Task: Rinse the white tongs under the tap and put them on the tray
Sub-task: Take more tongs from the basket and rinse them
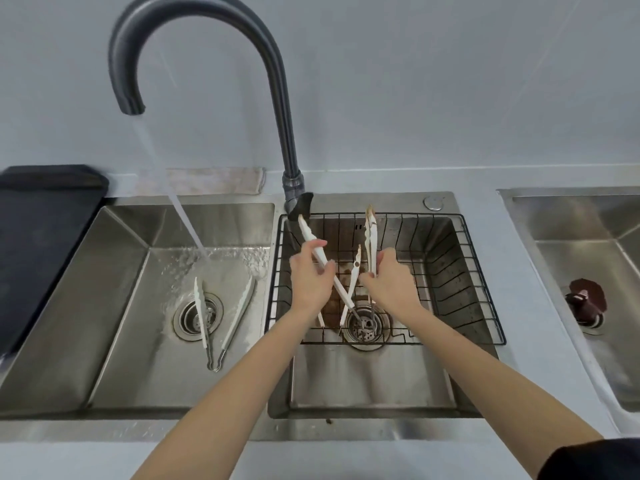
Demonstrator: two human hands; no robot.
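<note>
Tap: dark grey gooseneck tap (207,36) at 12 o'clock, water (180,209) streaming from its spout into the left stainless steel sink basin (114,358).
Left basin: one pair of white tongs with a metal hinge (221,317) lies open across the drain (197,315), at 9 o'clock from the hands.
Right basin: black wire basket tray (460,271) sits inside the right stainless steel basin (367,382).
Left hand (310,278): fingers curled tight round a second pair of white tongs (317,249), held slanted, tips toward 11 o'clock, above the tray.
Right hand (389,282): closed round a third pair of white tongs (371,233), held upright, tips toward 12 o'clock, over the tray.
Tray contents: another white tong arm (353,282) leans between the two hands.
Table: pale table (478,181); black mat (45,237) at 9 o'clock; folded cloth (214,180) behind the left basin.
Writing: none legible.
</note>
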